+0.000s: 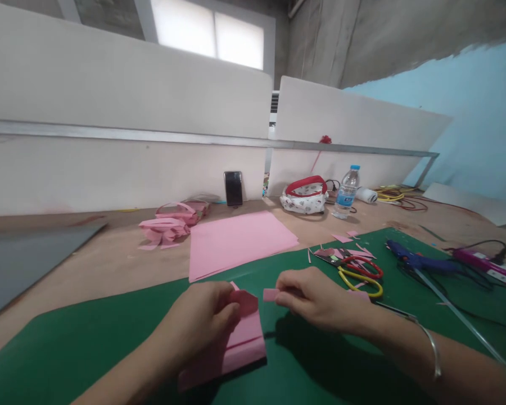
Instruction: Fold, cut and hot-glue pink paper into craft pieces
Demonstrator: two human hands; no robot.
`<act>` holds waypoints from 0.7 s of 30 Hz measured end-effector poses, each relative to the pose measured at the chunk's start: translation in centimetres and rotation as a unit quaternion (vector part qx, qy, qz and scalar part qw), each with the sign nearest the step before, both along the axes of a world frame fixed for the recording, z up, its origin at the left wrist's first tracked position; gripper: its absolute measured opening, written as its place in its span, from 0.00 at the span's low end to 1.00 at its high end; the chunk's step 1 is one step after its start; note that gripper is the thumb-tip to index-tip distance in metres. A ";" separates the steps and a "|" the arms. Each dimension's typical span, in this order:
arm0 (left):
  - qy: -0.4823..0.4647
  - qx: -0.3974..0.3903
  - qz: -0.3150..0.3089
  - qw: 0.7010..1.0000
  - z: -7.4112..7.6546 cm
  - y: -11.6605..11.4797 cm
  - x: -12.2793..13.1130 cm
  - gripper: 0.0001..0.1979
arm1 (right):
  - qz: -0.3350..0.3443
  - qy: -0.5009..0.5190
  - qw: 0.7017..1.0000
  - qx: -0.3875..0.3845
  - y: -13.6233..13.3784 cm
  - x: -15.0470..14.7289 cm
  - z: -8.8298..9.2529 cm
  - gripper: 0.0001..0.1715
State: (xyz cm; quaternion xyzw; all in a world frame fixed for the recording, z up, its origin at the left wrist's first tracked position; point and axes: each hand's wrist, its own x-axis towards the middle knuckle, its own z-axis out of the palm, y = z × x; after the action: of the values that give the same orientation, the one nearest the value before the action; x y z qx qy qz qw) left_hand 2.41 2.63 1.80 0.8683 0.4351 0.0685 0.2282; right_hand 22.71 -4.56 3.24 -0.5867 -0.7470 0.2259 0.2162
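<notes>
My left hand (211, 315) pinches the upper edge of a folded pink paper piece (247, 337) above the green cutting mat (152, 315). Folds and a raised flap show on that piece; its left part is hidden behind my wrist. Just to the right, my right hand (306, 295) is closed on a small pink paper strip (270, 295), whose end points toward the folded piece. A gap lies between the strip and the folded piece. Scissors (360, 275) with red and yellow handles rest beyond my right hand, among pink paper scraps (341, 238).
Pink paper sheets (240, 242) lie behind the mat, with pink paper baskets (168, 228) at their left. A blue glue gun (421, 261) and a purple power strip (487, 265) are at right. Farther back stand a phone (233, 189), a pouch (304, 198) and a water bottle (346, 194).
</notes>
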 end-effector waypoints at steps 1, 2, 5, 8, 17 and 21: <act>-0.004 0.004 0.002 1.000 -0.1 -0.2 0.1 0.10 | -0.004 0.010 1.000 -0.017 0.1 -0.1 -0.1 0.14; -0.009 0.005 0.001 1.000 -0.2 -0.4 0.2 0.10 | -0.007 0.019 0.999 -0.034 0.2 -0.2 -0.1 0.16; -0.037 -0.005 0.001 0.999 -0.7 -0.7 0.3 0.08 | -0.012 0.027 0.998 -0.059 0.3 0.1 -0.2 0.17; -0.075 -0.029 0.001 0.997 -1.3 -0.8 0.3 0.07 | -0.012 0.030 0.998 -0.057 0.1 0.4 -0.3 0.17; -0.105 -0.091 -0.012 0.990 -0.7 -1.7 0.6 0.14 | 0.004 0.030 0.999 -0.042 -0.3 0.2 -0.1 0.16; -0.120 -0.083 -0.010 0.989 -0.7 -1.7 0.5 0.16 | 0.010 0.019 0.999 -0.033 -0.5 0.2 -0.4 0.19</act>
State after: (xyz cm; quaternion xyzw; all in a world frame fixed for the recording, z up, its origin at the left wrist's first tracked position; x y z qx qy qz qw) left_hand 2.88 0.89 1.08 0.8363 0.3998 0.1338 0.3505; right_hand 22.90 -5.02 2.81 -0.5818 -0.7405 0.2641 0.2085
